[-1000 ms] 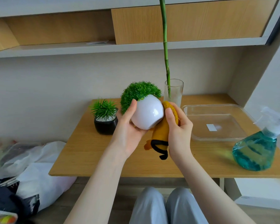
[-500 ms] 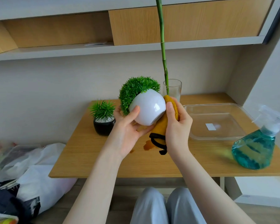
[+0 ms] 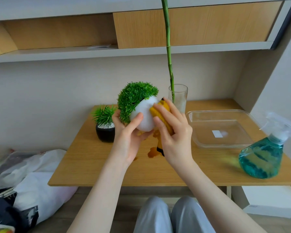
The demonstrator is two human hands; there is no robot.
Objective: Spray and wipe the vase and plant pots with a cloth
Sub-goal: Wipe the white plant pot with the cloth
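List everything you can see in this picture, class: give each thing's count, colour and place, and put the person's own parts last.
white pot: 1, green plant, held tilted above desk
cloth: 1, yellow, against white pot
black pot: 1, green plant, desk left
glass vase: 1, clear, green stem, desk back
tray: 1, clear, desk right
spray bottle: 1, teal, desk right edge
bags: several, white and dark, floor left
left hand: grips white pot
right hand: presses cloth

Bright, soft daylight fills the scene, seemingly from the right; shadows are faint. A greenish glow falls on the table (image 3: 91, 165) left of the spray bottle (image 3: 263, 158), whose nozzle blurs. Wide-angle bending curves the shelf (image 3: 57, 53); the lower-left bags (image 3: 32, 179) are soft.
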